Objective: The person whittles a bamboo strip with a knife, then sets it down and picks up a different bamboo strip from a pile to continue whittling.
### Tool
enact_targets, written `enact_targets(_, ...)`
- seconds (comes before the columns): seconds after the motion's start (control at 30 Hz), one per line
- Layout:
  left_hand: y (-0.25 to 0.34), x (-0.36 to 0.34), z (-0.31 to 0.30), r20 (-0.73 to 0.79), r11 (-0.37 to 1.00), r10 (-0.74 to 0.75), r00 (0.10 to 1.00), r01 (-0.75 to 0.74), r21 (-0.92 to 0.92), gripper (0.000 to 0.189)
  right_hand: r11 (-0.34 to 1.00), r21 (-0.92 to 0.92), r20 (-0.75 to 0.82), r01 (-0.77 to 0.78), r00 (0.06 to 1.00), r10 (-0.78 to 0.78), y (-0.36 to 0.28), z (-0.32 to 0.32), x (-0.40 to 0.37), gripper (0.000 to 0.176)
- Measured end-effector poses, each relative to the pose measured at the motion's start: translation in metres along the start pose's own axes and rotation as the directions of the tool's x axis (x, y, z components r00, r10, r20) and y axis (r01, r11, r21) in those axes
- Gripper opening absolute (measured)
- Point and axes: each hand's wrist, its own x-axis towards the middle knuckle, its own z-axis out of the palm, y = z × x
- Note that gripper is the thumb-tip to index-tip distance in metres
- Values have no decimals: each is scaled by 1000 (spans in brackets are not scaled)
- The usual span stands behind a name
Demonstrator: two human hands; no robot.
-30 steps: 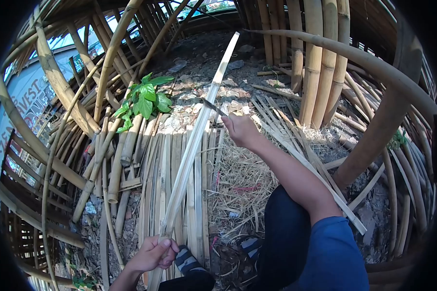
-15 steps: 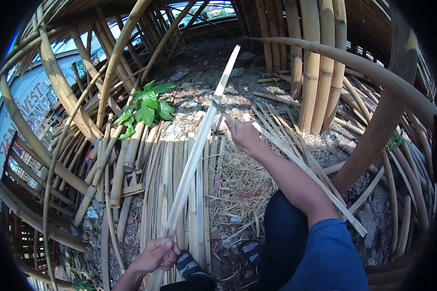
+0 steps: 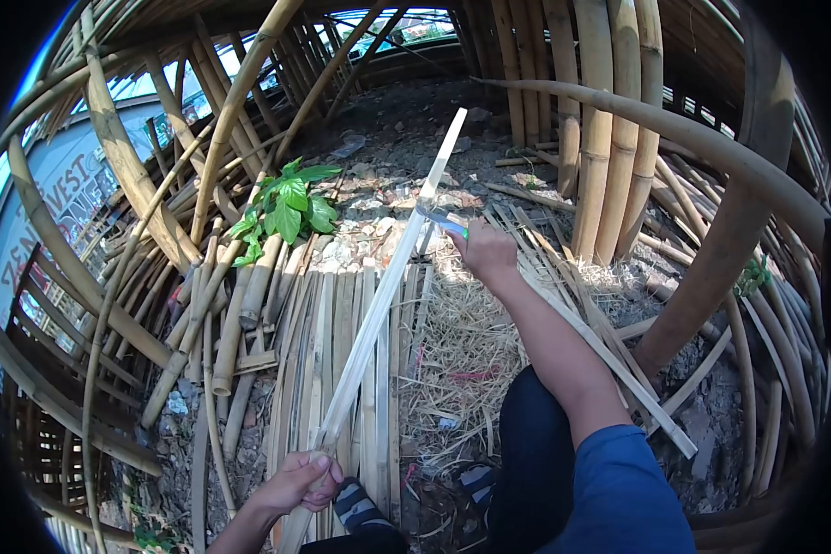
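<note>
One long bamboo strip (image 3: pixel 375 319) slants away from the left hand (image 3: pixel 309 482), fingers wrapped round its near end, seemingly to steady it; ahead, the right hand's (image 3: pixel 489 249) closed grip sets a knife (image 3: pixel 443 221) against its edge.

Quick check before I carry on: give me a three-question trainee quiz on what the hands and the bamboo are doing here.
1. Where does the left hand grip the long pale strip?
A) At its far tip
B) At its middle
C) Low down, near the person's feet
2. True or false: in the picture, the leafy plant is left of that strip.
3. Fill in: the right hand holds a ____ against the strip's upper part.

Key: 1 C; 2 true; 3 knife
</note>
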Motion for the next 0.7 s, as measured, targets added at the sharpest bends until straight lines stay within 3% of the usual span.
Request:
enact_targets(0.13,-1,0,-2,-6,1000,-6,1000,6,12,41,991,-72,-59,112,991,-117,3,-1,3,58)
enact_targets(0.17,-1,0,1,-71,995,-17,997,23,93,40,991,-72,-55,111,992,-115,3,-1,0,58)
enact_targets(0.23,1,-1,5,-136,984,-21,991,45,175,40,989,-51,92,141,986,-136,3,3,-5,59)
enact_targets(0.3,1,-4,9,-218,950,-4,976,72,305,39,981,-52,98,185,979,-180,5,6,-4,59)
enact_targets(0.37,3,-8,14,-240,944,-9,971,87,318,36,973,-51,100,226,970,-221,12,11,3,59)
enact_targets(0.43,2,-8,12,-270,939,-18,963,109,327,33,889,-104,-19,445,893,-449,22,16,15,57)
enact_targets(0.53,-1,-5,8,-280,943,-4,960,97,317,36,822,-123,-14,556,827,-562,29,28,35,56)
enact_targets(0.7,7,-1,11,-344,930,15,939,114,350,35,597,-236,190,767,639,-746,28,18,90,60)
